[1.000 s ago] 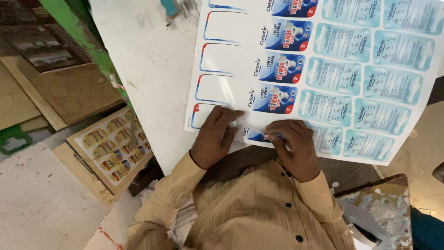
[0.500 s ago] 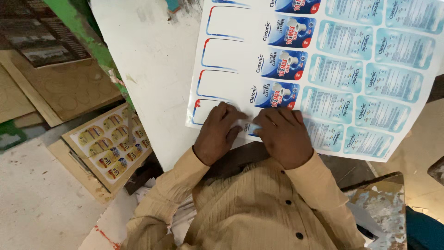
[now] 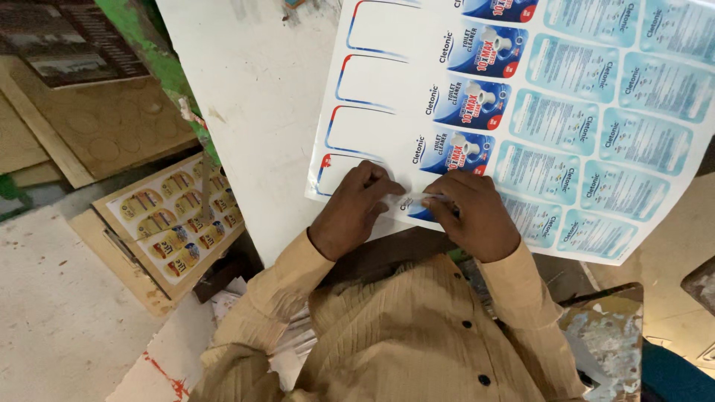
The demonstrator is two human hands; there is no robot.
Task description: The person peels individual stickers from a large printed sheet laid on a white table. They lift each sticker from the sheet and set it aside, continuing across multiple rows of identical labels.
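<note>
Both hands work the near edge of a big sticker sheet [image 3: 566,141] lying flat on a white table [image 3: 261,104]. Left hand [image 3: 354,212] sits palm down on the sheet, fingers [image 3: 372,179] together and pressed flat, likely to pin the backing so it does not slide. Right hand [image 3: 477,216] is just right of it, fingers [image 3: 439,205] pinched together on a small blue-and-white sticker [image 3: 413,202], which spans the gap between the two sets of fingertips. The sticker looks partly lifted off the sheet; hard to confirm, since the fingers cover most of it.

The sheet overhangs the table edge toward the body, which puts the bottom row within easy reach. Left of the left fingers the column shows empty outlines with the stickers gone; beyond the fingertips and to the right, blue stickers and pale text stickers are in place.

Hidden or cut off: the sheet's top and right side run out of frame. Both thumbs are out of sight, so the exact pinch is unclear. The beige shirt [image 3: 417,335] blocks whatever lies under the table edge. Far left of the left hand, a board of yellow round labels [image 3: 175,223] rests low down, partly covered by the table. A paint-stained surface [image 3: 603,342] sits below the right wrist; what it is, cannot tell.
</note>
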